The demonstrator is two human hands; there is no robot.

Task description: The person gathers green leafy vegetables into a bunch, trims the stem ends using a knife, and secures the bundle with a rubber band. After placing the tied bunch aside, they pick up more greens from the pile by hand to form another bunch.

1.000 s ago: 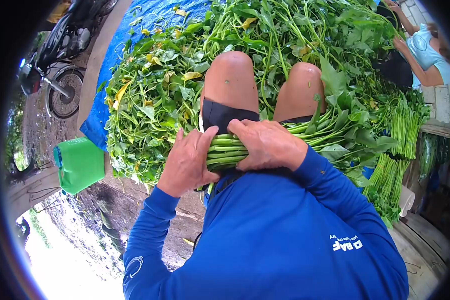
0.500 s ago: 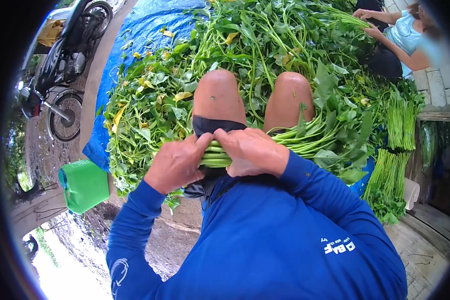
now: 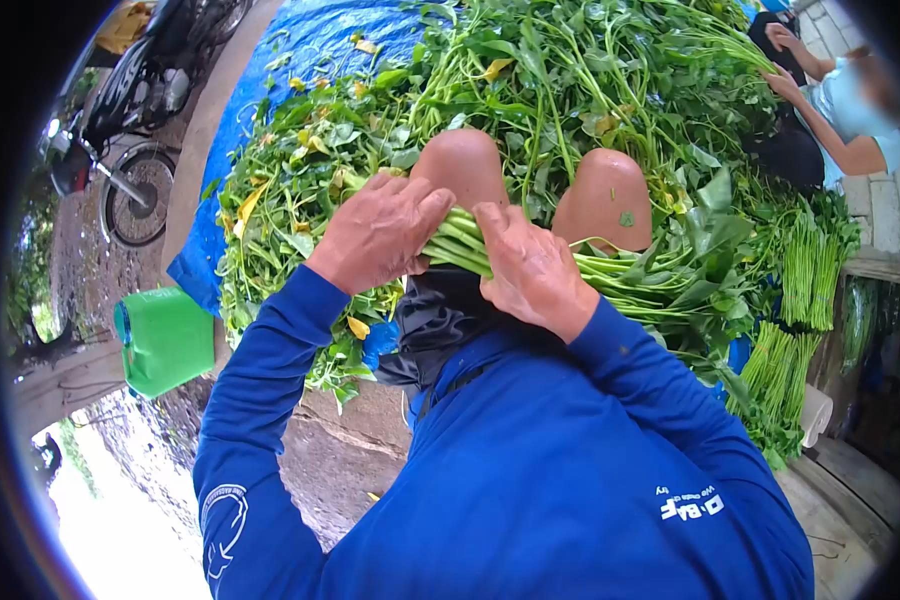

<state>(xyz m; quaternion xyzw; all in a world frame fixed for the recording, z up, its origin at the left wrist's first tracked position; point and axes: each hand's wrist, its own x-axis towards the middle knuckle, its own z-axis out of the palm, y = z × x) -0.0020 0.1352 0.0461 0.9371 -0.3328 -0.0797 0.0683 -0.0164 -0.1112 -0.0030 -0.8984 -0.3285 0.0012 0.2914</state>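
Observation:
Across my lap lies a bunch of long-stemmed leafy greens (image 3: 460,243), its stem ends toward the left and its leaves spreading to the right. My left hand (image 3: 382,232) is closed round the stems near their cut ends. A short way along the same stems, my right hand (image 3: 532,262) grips the bunch with its thumb on top. A short length of stems shows between the two hands. My palms hide the stem ends.
Loose greens (image 3: 570,60) are heaped over a blue tarp (image 3: 310,40) in front of me. Tied bundles (image 3: 808,265) stand at the right, near another person (image 3: 855,110) holding stems. At the left are a green container (image 3: 168,342) and a motorbike (image 3: 135,190).
My left hand has moved up and forward, tilting the stem end of the bunch. My right hand has turned and shifted slightly right. Both keep hold of the greens.

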